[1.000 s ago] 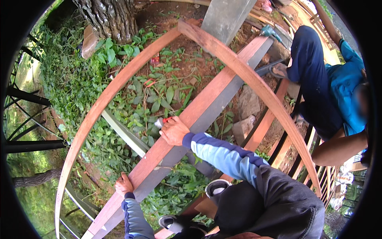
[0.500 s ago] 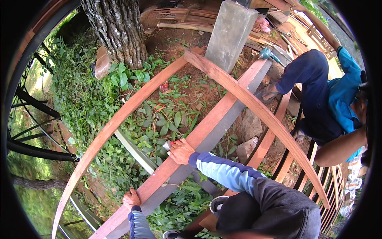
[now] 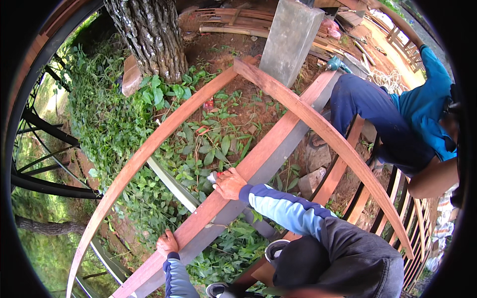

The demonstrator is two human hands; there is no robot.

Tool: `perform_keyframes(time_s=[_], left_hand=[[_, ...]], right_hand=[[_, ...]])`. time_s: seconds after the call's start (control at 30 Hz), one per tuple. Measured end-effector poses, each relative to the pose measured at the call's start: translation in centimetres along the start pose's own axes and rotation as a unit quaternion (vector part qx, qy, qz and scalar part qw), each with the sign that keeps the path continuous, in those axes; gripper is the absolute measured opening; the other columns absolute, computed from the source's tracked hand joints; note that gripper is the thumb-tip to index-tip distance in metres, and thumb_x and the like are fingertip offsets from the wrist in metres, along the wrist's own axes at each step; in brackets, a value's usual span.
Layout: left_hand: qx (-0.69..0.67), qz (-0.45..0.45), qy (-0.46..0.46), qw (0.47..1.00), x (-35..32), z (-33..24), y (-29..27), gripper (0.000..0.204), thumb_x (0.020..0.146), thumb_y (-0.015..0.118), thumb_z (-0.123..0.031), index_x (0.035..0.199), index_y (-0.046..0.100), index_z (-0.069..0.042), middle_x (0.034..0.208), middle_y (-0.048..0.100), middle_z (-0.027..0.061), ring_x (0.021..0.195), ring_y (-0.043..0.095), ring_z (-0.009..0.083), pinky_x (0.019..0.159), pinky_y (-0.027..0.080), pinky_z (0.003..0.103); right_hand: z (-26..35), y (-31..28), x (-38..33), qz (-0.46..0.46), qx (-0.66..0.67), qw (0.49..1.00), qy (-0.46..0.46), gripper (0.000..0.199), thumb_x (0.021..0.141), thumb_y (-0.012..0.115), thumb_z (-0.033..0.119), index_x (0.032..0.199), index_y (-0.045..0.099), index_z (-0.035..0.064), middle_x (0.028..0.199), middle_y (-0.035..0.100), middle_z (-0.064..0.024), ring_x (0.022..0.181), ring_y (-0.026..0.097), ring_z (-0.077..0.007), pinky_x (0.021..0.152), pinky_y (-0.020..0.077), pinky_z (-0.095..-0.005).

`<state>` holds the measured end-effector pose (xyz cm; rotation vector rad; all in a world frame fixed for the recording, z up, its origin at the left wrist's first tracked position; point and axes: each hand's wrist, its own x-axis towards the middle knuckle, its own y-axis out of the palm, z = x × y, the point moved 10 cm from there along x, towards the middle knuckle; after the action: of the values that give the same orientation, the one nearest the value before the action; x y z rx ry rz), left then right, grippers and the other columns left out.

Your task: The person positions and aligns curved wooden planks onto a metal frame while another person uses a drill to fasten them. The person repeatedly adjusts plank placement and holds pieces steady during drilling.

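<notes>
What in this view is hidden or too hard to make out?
- Small grey-and-red object in the right hand: mostly covered by the fingers, kind unclear.
- Left hand: its fingertips wrap behind the straight wooden beam.
- Beam's lower end: cut off by the picture's dark rim.

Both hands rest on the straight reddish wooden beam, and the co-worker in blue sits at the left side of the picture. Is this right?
Not quite. The left hand and right hand do rest on the straight reddish beam, but the head view shows the co-worker in blue at the right side.
</notes>
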<state>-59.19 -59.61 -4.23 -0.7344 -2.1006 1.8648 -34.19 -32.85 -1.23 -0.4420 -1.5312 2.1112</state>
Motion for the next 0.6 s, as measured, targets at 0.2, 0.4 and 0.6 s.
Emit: perform_keyframes(time_s=[0.2,0.4,0.6], left_hand=[[-0.014,-0.005,0.007,1.000,-0.01,-0.04,-0.04,0.056,0.088,0.045,-0.048,0.075,0.068,0.002,0.082,0.065,0.0257,0.077,0.064,0.0422,0.074,0.048,0.049],[-0.004,0.008,-0.004,1.000,0.02,0.18,0.26,0.056,0.089,0.045,-0.049,0.075,0.069,0.001,0.082,0.065,0.0249,0.077,0.064,0.0414,0.073,0.048,0.049],[-0.006,0.003,-0.004,1.000,-0.04,0.00,-0.05,0.057,0.089,0.045,-0.049,0.074,0.068,0.001,0.081,0.065,0.0240,0.076,0.064,0.0413,0.072,0.048,0.049]], right_hand=[[0.10,-0.34,-0.05,-0.032,0.000,0.999,-0.011,0.035,0.093,0.046,0.032,0.078,0.065,0.0064,0.079,0.064,-0.0103,0.084,0.057,-0.0251,0.083,0.0337,-0.0421],[-0.06,0.04,-0.03,-0.014,0.007,1.000,-0.004,0.035,0.093,0.047,0.032,0.080,0.066,0.0063,0.081,0.064,-0.0107,0.087,0.057,-0.0250,0.085,0.0330,-0.0429],[-0.10,0.07,0.06,-0.008,0.006,1.000,0.001,0.035,0.094,0.046,0.033,0.080,0.066,0.0066,0.082,0.064,-0.0108,0.088,0.057,-0.0250,0.086,0.0322,-0.0432]])
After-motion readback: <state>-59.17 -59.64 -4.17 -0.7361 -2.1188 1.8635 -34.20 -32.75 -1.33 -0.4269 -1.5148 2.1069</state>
